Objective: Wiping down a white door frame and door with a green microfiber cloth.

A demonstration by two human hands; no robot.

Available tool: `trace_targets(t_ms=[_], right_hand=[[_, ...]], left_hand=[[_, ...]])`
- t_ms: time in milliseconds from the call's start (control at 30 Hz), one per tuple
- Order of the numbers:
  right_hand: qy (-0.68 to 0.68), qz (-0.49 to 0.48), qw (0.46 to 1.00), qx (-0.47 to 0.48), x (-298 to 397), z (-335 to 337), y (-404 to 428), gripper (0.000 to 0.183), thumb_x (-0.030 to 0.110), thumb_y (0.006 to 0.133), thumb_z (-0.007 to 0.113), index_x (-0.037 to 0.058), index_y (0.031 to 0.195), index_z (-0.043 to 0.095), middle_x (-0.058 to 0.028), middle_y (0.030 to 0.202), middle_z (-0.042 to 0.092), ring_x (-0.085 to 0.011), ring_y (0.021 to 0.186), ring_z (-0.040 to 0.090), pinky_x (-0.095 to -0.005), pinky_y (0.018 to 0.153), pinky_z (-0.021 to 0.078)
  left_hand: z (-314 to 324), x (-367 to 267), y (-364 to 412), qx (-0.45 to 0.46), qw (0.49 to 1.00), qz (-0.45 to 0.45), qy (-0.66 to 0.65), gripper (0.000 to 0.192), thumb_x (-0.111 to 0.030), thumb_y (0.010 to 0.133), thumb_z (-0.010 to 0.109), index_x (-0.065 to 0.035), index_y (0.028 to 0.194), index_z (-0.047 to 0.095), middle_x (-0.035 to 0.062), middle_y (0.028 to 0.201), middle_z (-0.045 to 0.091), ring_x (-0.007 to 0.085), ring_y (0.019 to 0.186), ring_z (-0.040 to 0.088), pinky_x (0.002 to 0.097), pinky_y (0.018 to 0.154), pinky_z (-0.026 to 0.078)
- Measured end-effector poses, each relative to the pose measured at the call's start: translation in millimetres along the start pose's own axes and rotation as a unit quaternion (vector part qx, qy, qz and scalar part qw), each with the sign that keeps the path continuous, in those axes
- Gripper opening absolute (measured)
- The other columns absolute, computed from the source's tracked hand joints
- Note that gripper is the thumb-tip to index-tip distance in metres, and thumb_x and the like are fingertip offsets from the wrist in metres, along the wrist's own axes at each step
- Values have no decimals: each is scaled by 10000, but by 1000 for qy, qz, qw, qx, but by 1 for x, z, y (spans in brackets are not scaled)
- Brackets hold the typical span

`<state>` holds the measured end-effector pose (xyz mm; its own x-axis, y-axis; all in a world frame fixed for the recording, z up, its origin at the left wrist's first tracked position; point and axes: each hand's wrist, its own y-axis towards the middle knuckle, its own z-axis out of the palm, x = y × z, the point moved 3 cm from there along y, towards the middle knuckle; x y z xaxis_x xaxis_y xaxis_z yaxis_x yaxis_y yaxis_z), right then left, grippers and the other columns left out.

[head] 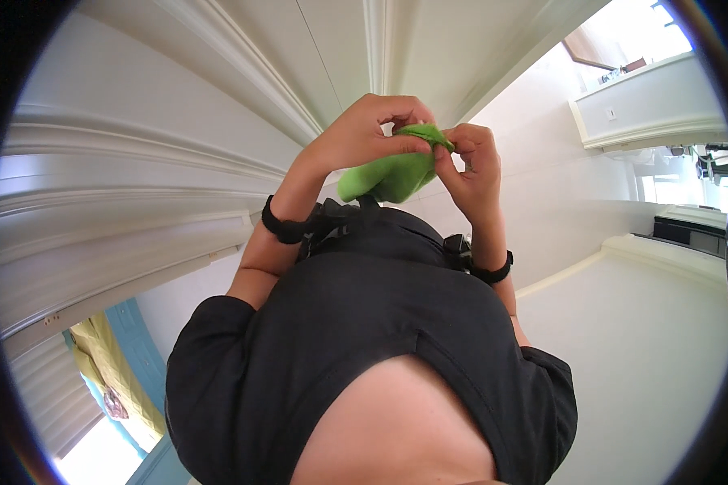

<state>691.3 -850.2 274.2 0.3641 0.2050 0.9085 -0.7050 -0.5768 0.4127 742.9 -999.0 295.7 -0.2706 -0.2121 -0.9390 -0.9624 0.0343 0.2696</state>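
Note:
A bright green cloth (391, 176) hangs between my two hands, its upper edge gathered and folded. My left hand (370, 130) comes from the left side of the picture and pinches the top edge between thumb and fingers. At the cloth's right corner, the thumb and fingertips of my right hand (472, 160) grip the edge. Both hands are close together in front of my body. Black bands circle both wrists. The cloth's lower part hangs just above my dark clothing, and some of its folds are hidden.
Pale panelled woodwork (279, 79) rises close ahead and to the left. A light tiled floor (552, 200) stretches to the right, beside a cream-edged wall (643, 327). At the lower left are a blue door (136, 339) and yellow fabric (112, 364).

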Motion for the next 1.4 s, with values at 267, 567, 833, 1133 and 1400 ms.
trace_targets(t_ms=[267,567,833,1133,1400], right_hand=[[-104,-138,985,-13,11,9,6,189,-40,707,614,19,858,518,-110,867,600,-192,740,598,-272,656,479],[-152,-118,981,8,11,20,8,220,3,680,663,27,865,546,-102,897,597,-219,764,594,-291,691,475],[-90,-6,996,0,5,25,12,252,64,709,676,17,900,520,-73,844,584,-154,768,569,-279,753,461],[12,9,1000,1,3,20,14,98,-17,785,553,1,862,494,-49,836,551,-115,821,538,-286,797,454],[17,-5,1000,-11,0,20,15,89,-20,808,513,8,865,451,-60,854,536,-126,772,501,-250,738,421]], left_hand=[[-9,-2,-4,-12,1000,-8,22,85,-85,772,630,-10,780,588,-1,676,575,54,643,501,204,575,411],[-16,-3,-7,-29,996,12,81,111,-108,763,636,-10,748,586,23,631,565,70,590,491,212,540,395],[-17,-7,-5,-43,995,42,74,110,-114,748,646,-19,742,591,20,632,571,82,578,493,219,540,396],[-16,7,-3,-58,993,44,94,151,-112,710,683,-21,808,613,28,670,594,85,611,520,217,570,414],[-12,3,1,-48,988,82,120,263,-121,658,724,-22,868,602,32,704,594,101,627,524,228,588,426]])
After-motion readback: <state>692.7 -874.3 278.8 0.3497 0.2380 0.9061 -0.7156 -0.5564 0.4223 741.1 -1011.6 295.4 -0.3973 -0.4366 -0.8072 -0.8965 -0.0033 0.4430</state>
